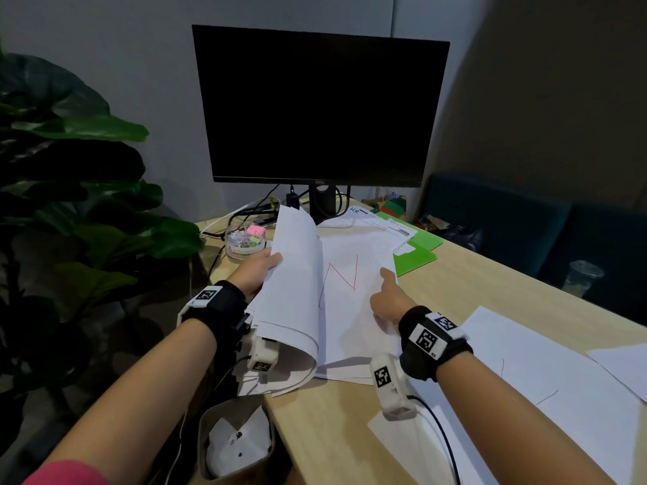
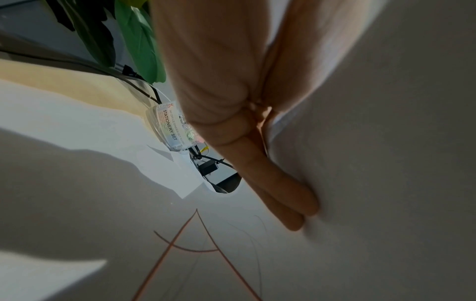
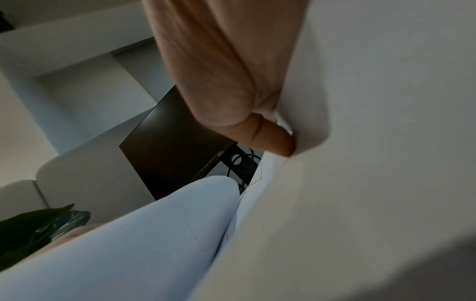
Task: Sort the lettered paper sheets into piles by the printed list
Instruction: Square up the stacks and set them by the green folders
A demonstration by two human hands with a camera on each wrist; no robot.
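Observation:
A stack of white sheets lies at the desk's left edge. My left hand [image 1: 259,271] holds several lifted sheets [image 1: 294,274] bent upward, thumb on the front and fingers [image 2: 291,195] flat behind them. Uncovered beneath is a sheet with a red N [image 1: 343,274]. My right hand [image 1: 388,295] pinches that sheet's right edge, thumb on top; its fingertip [image 3: 270,138] digs into the paper [image 3: 373,142]. In the left wrist view a sheet with a red A [image 2: 190,254] lies below the lifted ones. More sheets [image 1: 546,372] with red marks lie at the right. Printed papers [image 1: 388,225] rest at the back.
A dark monitor [image 1: 318,106] stands behind the stack with cables at its foot. A clear stationery tub [image 1: 245,241] sits at the back left, green folders [image 1: 416,260] at the back right. A large plant [image 1: 70,169] stands left of the desk, a bin [image 1: 234,442] below its edge.

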